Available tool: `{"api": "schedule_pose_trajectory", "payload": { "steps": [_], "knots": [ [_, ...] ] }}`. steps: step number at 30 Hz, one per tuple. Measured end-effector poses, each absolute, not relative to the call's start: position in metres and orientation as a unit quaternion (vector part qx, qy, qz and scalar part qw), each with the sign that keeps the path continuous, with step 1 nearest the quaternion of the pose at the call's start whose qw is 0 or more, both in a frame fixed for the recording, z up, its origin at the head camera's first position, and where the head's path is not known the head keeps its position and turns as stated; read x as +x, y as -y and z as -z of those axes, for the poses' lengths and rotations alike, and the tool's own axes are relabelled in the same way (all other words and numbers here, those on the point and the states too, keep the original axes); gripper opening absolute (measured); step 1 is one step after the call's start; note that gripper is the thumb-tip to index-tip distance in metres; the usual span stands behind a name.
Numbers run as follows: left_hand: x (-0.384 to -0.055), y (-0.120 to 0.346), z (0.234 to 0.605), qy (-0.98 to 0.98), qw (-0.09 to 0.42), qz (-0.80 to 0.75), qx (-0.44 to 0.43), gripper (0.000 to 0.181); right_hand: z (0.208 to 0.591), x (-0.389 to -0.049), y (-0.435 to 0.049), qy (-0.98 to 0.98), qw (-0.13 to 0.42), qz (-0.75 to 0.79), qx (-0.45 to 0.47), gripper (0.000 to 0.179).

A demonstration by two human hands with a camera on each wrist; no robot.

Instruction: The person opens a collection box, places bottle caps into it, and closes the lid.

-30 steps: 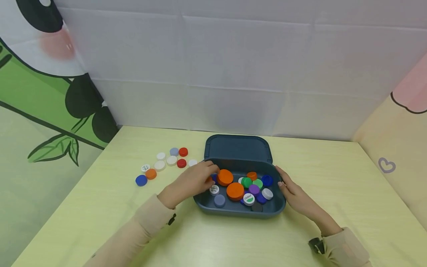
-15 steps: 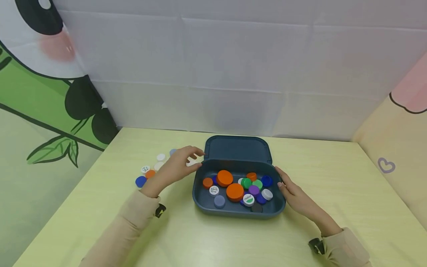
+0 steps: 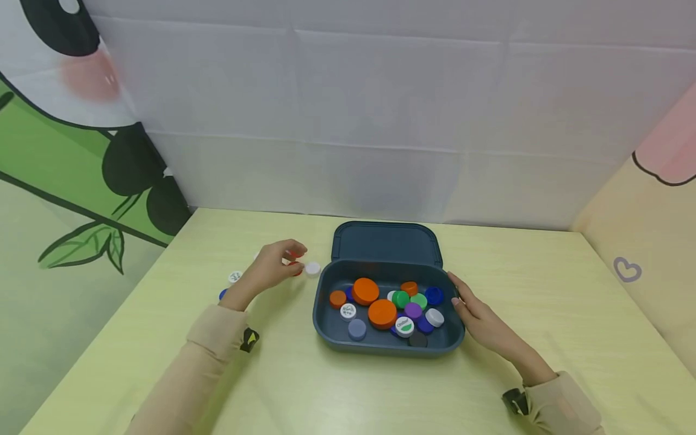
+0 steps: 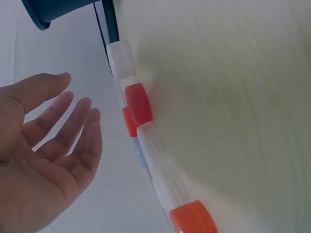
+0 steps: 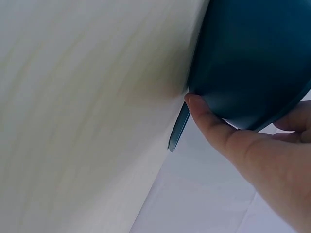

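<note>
Beige sleeves (image 3: pixel 201 368): I read both at the near side of the head view, a black piece (image 3: pixel 249 340) at each cuff.
Box (image 3: pixel 391 349): dark blue-grey, oblong, upright on the pale tabletop (image 3: pixel 348 399).
Box contents, near row: I log a light-blue cap (image 3: pixel 357 328), a white cap with a green mark (image 3: pixel 405 327) and a dark disc (image 3: pixel 417 339).
Box contents, farther rows: two large orange caps (image 3: pixel 382 314), a purple cap (image 3: pixel 413 310), a green cap (image 3: pixel 400 298) and a blue cap (image 3: pixel 434 295), among others.
Right hand (image 3: pixel 478 317): fingers narrow, gripping the box's right end; thumb at the rim, other fingers against the outer wall.
Left hand (image 3: pixel 267 266): fingers wide and gently bent, thumb apart from the rest, palm bare; my left wrist view shows a gap between hand and caps.
Loose caps: two red caps (image 4: pixel 139 103) near the left fingertips; one white cap (image 3: pixel 312 269) between that hand and the box; a printed white cap (image 3: pixel 235 277) farther left, near the wrist.
Lid (image 3: pixel 386 243): flat, just behind the box; I cannot tell whether it is joined.
White sheet (image 3: pixel 348 121): creased, hanging beyond the tabletop's far edge.
</note>
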State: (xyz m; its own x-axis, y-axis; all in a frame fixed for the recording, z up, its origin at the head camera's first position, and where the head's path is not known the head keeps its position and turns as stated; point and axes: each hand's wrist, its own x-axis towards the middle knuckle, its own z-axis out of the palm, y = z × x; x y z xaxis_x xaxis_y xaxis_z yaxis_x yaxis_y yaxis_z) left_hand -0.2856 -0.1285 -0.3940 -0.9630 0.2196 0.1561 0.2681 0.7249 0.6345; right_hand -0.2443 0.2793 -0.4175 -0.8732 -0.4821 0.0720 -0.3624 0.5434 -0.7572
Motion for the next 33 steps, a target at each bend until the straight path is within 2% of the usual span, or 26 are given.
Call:
{"api": "schedule_pose_trajectory", "payload": {
  "steps": [6, 33],
  "knots": [
    [-0.290, 0.134, 0.402, 0.933, 0.006, 0.339, -0.116, 0.029, 0.417, -0.244, -0.280, -0.876, 0.073, 0.411, -0.241, 0.051],
    [-0.304, 0.135, 0.412, 0.961, -0.021, 0.251, -0.118, 0.030, 0.415, -0.243, -0.280, -0.877, 0.074, 0.406, -0.245, 0.051]
  ]
}}
